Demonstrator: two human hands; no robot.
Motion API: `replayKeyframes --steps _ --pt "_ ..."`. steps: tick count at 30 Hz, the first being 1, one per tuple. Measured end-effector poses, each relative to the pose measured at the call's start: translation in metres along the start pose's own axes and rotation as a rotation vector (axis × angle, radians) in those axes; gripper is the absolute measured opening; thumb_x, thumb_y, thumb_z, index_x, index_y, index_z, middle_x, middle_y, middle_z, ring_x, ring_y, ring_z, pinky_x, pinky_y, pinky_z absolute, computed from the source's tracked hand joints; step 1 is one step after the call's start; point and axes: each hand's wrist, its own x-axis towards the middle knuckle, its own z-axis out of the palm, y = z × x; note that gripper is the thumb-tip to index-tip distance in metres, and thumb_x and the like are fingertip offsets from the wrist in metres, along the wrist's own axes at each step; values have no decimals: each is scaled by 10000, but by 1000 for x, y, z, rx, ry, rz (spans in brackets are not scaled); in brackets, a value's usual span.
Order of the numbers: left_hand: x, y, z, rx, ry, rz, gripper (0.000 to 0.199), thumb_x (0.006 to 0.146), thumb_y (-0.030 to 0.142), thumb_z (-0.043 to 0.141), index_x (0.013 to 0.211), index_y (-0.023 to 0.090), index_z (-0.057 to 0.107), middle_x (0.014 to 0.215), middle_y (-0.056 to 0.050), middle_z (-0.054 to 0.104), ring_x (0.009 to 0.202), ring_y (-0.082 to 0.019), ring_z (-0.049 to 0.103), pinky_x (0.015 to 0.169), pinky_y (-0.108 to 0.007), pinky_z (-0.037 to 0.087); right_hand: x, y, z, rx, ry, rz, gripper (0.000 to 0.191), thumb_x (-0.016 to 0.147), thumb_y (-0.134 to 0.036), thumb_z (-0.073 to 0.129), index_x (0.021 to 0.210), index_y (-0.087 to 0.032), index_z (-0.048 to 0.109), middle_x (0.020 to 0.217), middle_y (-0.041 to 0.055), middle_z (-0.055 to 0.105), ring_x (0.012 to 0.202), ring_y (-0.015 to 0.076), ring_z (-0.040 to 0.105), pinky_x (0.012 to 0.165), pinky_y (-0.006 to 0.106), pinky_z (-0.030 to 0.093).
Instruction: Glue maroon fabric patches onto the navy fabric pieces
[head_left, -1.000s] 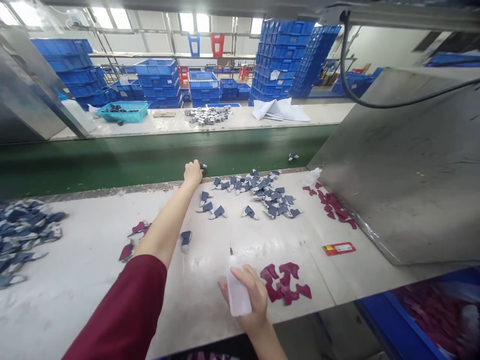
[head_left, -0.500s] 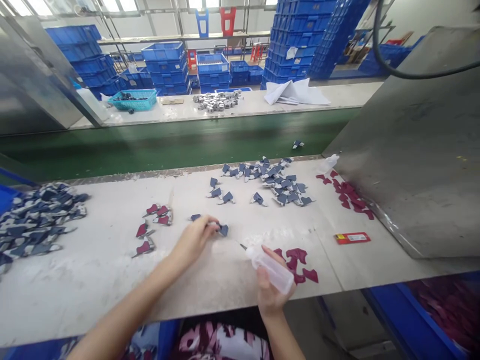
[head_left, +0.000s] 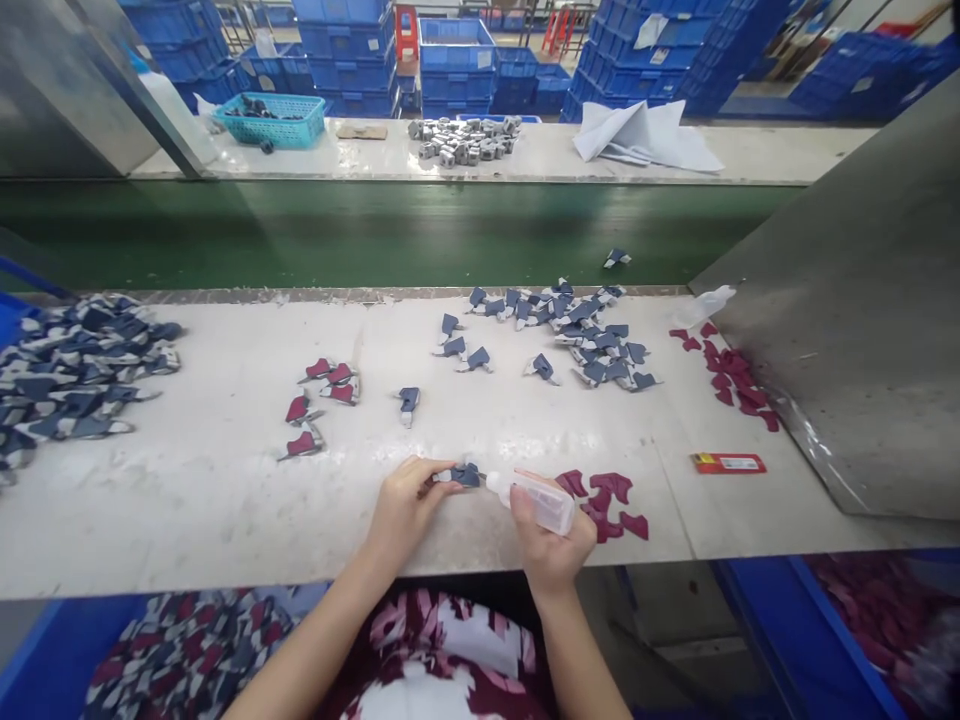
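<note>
Since the earlier frame, the two hands had drawn together, and the nozzle of the squeeze bottle had swung round to meet the work. The left hand was curled and pinching a small blue-grey piece between fingers and thumb, holding it just above the white table. The right hand gripped the translucent bottle on its side, its tip at the piece's edge; whether they touched was too fine to tell.

Just beyond the right hand lay a cluster of maroon cut pieces. Farther up the table were a loose spread of blue-grey pieces and, to the left, several red-and-grey pieces. A red packet lay to the right, a second bottle beside the steel panel.
</note>
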Motion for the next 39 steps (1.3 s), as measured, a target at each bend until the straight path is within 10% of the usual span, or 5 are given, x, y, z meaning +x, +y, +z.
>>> replayKeyframes --steps 39 --pt "0 1 0 42 15 -12 128 867 212 727 979 248 775 720 -2 688 591 -147 591 594 -258 525 -10 2 -3 -142 106 -30 129 874 -271 713 863 -143 731 763 89 763 626 233 736 560 312 602"
